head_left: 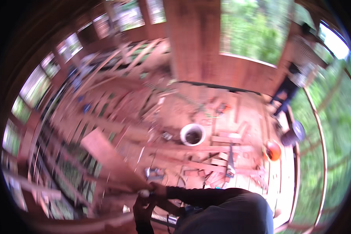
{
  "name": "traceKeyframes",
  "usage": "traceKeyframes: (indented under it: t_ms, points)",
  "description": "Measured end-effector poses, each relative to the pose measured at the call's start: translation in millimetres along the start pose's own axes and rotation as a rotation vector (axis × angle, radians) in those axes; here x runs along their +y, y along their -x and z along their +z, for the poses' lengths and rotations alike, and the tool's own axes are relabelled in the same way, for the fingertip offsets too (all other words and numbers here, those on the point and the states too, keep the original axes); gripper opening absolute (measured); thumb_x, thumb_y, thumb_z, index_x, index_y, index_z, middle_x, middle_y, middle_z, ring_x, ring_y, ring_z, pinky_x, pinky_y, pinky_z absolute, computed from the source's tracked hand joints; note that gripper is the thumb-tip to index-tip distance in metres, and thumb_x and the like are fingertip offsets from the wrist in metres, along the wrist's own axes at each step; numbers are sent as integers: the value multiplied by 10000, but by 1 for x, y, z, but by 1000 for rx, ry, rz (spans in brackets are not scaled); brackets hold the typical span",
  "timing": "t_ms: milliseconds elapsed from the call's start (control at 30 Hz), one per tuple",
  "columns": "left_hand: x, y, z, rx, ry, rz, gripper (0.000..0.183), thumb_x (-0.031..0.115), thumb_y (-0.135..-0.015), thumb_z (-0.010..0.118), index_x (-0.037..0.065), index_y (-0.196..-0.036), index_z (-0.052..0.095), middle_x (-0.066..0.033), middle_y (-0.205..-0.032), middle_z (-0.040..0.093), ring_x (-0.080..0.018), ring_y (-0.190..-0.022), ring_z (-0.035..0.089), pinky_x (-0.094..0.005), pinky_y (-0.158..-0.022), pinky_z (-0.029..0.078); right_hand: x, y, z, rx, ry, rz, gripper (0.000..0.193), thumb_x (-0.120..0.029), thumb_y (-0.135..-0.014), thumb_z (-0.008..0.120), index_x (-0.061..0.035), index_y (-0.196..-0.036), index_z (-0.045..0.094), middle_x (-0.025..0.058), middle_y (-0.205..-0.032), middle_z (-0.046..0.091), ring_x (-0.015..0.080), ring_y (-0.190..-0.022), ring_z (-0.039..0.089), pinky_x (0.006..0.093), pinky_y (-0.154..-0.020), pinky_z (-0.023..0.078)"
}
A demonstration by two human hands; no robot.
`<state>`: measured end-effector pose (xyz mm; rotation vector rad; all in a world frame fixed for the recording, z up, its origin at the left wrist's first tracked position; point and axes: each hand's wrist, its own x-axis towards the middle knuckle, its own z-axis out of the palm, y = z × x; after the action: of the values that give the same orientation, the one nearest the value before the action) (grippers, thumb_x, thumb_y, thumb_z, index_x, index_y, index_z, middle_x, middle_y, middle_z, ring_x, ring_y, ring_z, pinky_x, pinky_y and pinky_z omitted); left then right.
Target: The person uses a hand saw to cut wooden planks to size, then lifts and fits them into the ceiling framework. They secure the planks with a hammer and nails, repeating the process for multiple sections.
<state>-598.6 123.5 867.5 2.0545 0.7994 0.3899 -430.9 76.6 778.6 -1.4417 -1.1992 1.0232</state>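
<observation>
My left hand [142, 211] and my right hand [158, 190] are close together at the lower middle, fingers closed around a small, pale, rounded object [144, 193]. Blur hides what kind of thing it is. A wide reddish wooden plank [113, 160] slants from the upper left down to my hands. Its near end passes by my right hand, and I cannot tell whether the hand touches it. Just beyond my hands, a small blue and grey tool [154, 172] lies on the boards, its kind unclear.
A white bucket [192, 135] with dark contents stands mid-floor. A handsaw [230, 162] lies among wood offcuts. Right of it are an orange container [272, 151] and a dark bucket [293, 133]. Floor joists with gaps [66, 171] run at left. Another person [296, 66] stands by the open right side.
</observation>
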Motion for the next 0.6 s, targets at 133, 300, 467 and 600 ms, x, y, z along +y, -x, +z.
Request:
traceKeyframes:
  t_ms: [133,300,467,600]
  points:
    - [5,-18,42,-18,189,43,424,183,-827,736,10,-1178,575,-69,-1011,669,-157,-891,632,-286,-760,501,3,-1,-14,203,-270,36,501,-267,-789,760,-26,-1197,598,102,-1067,669,185,-1008,626,342,-873,507]
    - [-3,-38,81,-148,497,-48,475,210,-840,719,-11,-1224,549,-77,-1096,635,-193,-991,601,-314,-863,473,-48,44,-69,242,-666,-21,379,-269,-830,732,-53,-1119,617,47,-925,660,131,-849,635,304,-735,519]
    - [-26,-45,93,-233,770,-114,521,231,-847,706,-28,-1261,527,-85,-1165,607,-223,-1071,576,-337,-945,452,-52,47,-65,435,-960,-23,393,-473,-858,693,-97,-934,610,-26,-745,560,96,-647,544,282,-564,449]
    - [-15,-37,96,-140,565,-73,533,226,-832,713,-26,-1263,524,-89,-1166,607,-225,-1073,578,-337,-944,454,-67,46,-62,539,-986,37,425,-524,-849,685,-112,-908,595,-37,-705,517,96,-592,493,274,-525,402]
